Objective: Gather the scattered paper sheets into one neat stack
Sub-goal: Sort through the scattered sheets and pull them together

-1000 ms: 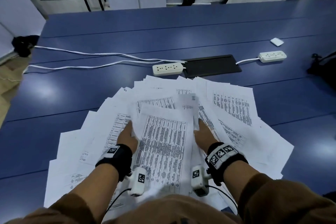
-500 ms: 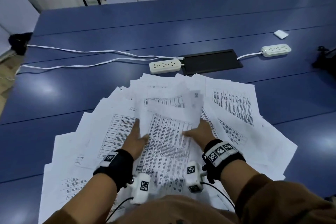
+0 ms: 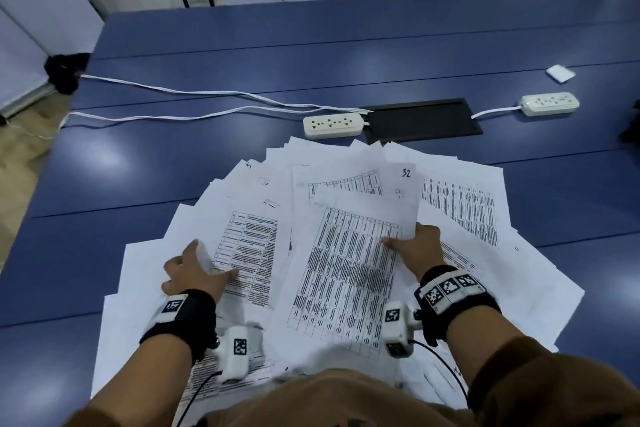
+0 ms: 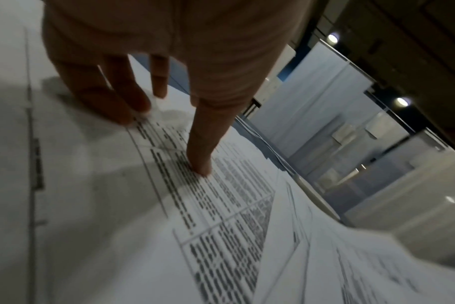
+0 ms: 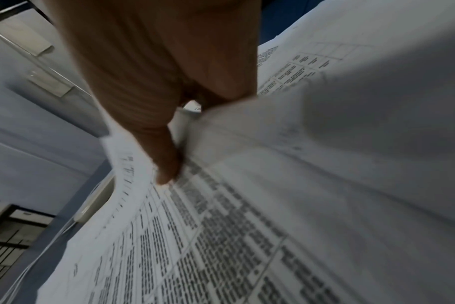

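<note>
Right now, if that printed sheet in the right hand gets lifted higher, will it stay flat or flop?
Probably flop: the sheet already curves up where the right hand pinches its edge. It looks light. It may slide easily over the loose papers underneath.

Blue table: paper sheets, power strips.

From the head camera I'm looking forward and down across the blue table, taking in both hands and the whole spread of sheets. The left wrist camera is sitting very close above the paper, facing along the left hand. The right wrist camera is doing likewise along the right hand. All three are sharing the printed sheets.
</note>
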